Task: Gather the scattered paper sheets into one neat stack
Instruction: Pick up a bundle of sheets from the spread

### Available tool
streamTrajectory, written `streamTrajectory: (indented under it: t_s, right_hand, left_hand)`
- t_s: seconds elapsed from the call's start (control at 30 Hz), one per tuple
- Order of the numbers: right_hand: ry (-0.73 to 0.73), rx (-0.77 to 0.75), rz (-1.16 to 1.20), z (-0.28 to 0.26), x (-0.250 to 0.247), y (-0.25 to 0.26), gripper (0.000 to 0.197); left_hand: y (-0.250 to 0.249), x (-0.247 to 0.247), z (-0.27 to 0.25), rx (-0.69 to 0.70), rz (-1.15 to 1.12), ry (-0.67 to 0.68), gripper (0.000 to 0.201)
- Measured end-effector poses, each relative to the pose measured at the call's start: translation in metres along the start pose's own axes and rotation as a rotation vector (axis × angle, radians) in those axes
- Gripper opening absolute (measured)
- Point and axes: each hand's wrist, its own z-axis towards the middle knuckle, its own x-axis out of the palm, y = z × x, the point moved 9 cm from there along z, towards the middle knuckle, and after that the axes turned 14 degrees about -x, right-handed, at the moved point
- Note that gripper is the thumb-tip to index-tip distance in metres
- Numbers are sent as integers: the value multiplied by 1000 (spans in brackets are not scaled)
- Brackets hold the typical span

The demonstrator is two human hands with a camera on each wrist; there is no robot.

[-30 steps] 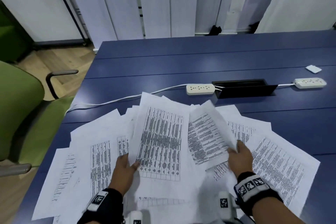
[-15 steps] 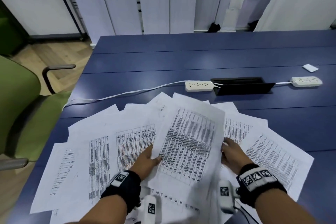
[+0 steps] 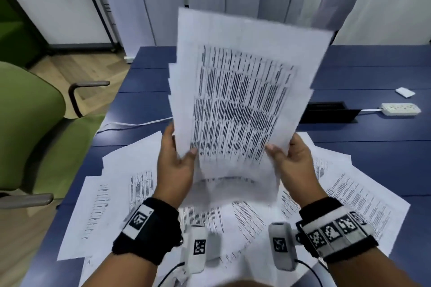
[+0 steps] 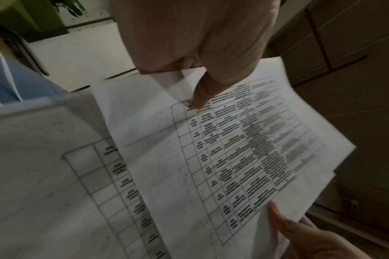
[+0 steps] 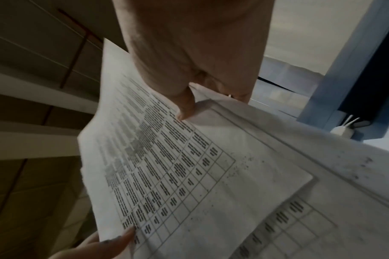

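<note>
I hold a small bundle of printed sheets (image 3: 242, 91) upright above the blue table (image 3: 363, 147). My left hand (image 3: 177, 158) pinches its lower left edge, thumb on the printed face. My right hand (image 3: 289, 156) pinches the lower right edge the same way. The left wrist view shows the bundle (image 4: 233, 149) under my left thumb (image 4: 200, 94), and the right wrist view shows the same bundle (image 5: 167, 166) under my right thumb (image 5: 184, 106). Several more printed sheets (image 3: 121, 193) lie fanned out on the table below and around my wrists, reaching to the right (image 3: 363, 200).
A white power strip (image 3: 401, 109) and a black cable box (image 3: 328, 113) sit at the right of the table, with a small white card (image 3: 405, 92) behind. A white cable (image 3: 140, 122) runs left. A green chair (image 3: 30, 128) stands at the table's left edge.
Both hands have gathered sheets from the fan and lifted them from flat on the table to upright in front of me. The camera has moved closer.
</note>
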Motion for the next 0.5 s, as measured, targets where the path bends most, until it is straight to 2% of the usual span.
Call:
streamTrajectory:
  t_s: [0.07,0.17,0.4,0.5]
  right_hand:
    - [-9,-71,26,4,6,22,30]
    - [10,-83,53,-2,14,27,28]
    - [80,-48,41,-24,31,18,61]
    - [74,-38,86,-25,36,25,62]
  left_hand:
    - [-15,-12,-2,42,-71,-15,58]
    - [-19,-21,-8,63,-107,14,55]
    - [-6,-13,-16,-47,-139,142,66]
    - [-9,-6,-16,-37,-164,144,65]
